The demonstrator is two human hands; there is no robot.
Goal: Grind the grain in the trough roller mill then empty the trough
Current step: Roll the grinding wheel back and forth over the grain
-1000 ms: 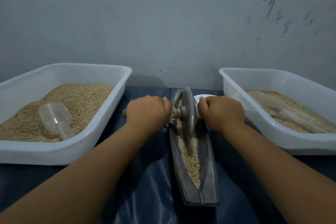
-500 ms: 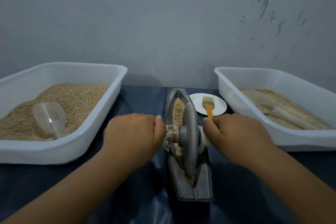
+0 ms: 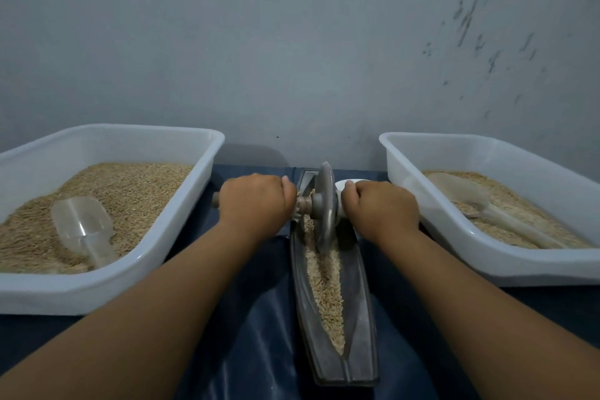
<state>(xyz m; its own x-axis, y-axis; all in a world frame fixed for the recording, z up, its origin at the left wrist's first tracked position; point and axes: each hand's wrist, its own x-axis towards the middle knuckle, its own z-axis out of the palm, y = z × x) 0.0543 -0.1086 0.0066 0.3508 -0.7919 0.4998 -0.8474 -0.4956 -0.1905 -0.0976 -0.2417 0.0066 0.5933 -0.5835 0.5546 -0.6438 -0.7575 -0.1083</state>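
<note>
scuffed grey wall (image 3: 292, 42), dark blue tablecloth (image 3: 259, 351)

Dark-covered table (image 3: 253, 351): tubs (image 3: 181, 237), trough (image 3: 360, 318).

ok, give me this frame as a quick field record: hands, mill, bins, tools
left hand: grips the axle handle left of the wheel
right hand: grips the axle handle right of the wheel
wheel: upright in the trough, near its far end
trough: dark, lengthwise on a blue cloth, grain along its channel
left bin: white, holds grain and a clear scoop
right bin: white, less grain, holds a scoop
white plate: behind the right hand, mostly hidden
</note>
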